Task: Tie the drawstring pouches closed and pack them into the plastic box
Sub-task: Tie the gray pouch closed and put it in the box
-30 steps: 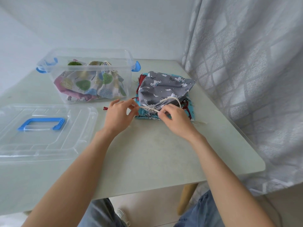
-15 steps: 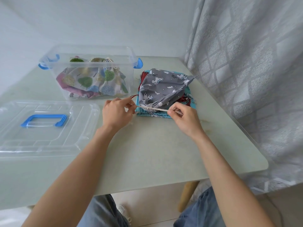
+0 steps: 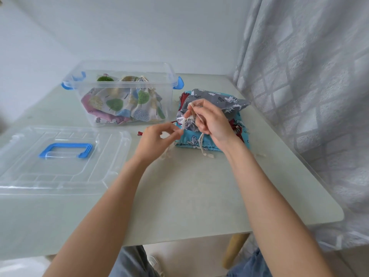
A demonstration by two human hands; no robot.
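At least one tree-print pouch (image 3: 127, 104) already lies in the plastic box (image 3: 123, 92) near the table's (image 3: 189, 196) far edge. The grey pouch (image 3: 215, 98), atop the pile toward the far right corner, is mid-knot: right hand (image 3: 211, 118) and left hand (image 3: 159, 136) each pinch its cord (image 3: 200, 140). The pouches beneath remain untied.

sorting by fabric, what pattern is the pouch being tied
Grey pouch with white unicorns and clouds, seen in the head view.
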